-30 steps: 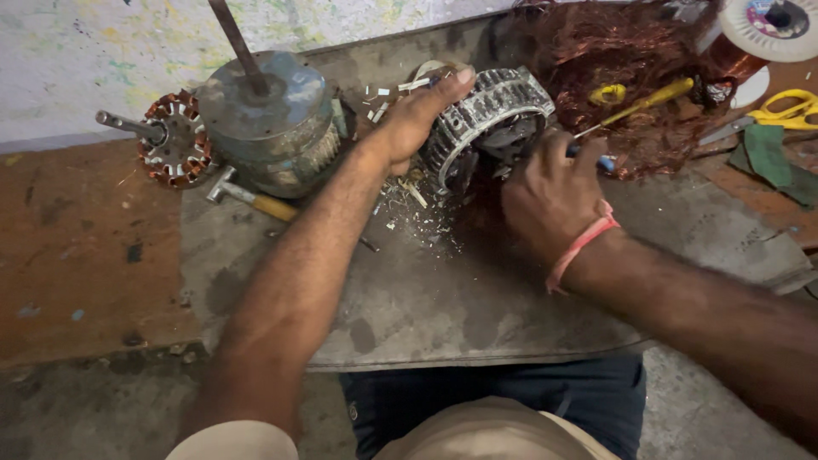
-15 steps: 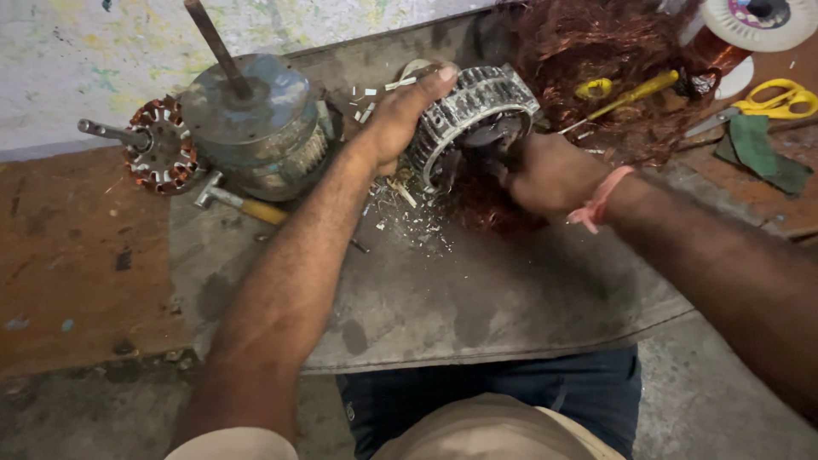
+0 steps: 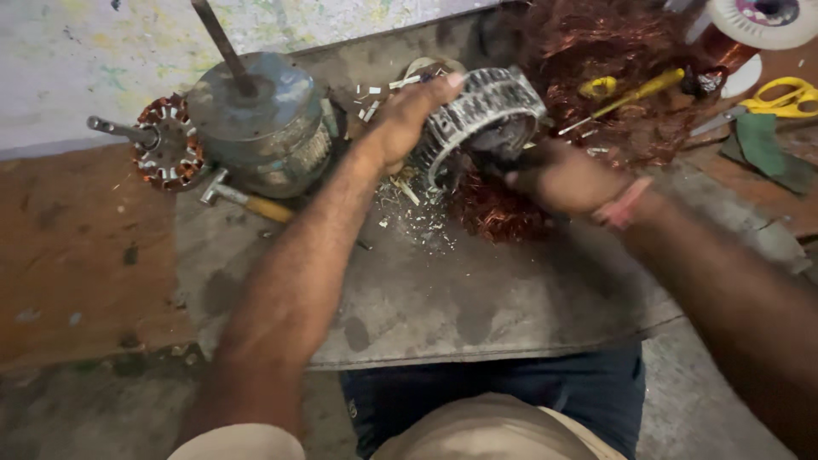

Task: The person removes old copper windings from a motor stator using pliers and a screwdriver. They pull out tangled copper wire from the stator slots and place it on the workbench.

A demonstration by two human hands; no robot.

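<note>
We see a silver-grey stator ring (image 3: 481, 115) with a pattern of dark slots around it. Under it lies a tangle of shiny copper-red wire (image 3: 498, 213). The tabletop (image 3: 443, 298) is dull grey with dark stains. The screwdriver (image 3: 635, 92) and the scissors (image 3: 784, 95) have yellow handles. A pink band (image 3: 620, 204) is on our right wrist. The motor housing (image 3: 260, 119) is blue-grey.

A grey motor housing (image 3: 256, 128) stands upper left, a hammer (image 3: 247, 202) just below it; yellow scissors (image 3: 780, 98) and a yellow screwdriver (image 3: 626, 94) lie upper right.
</note>
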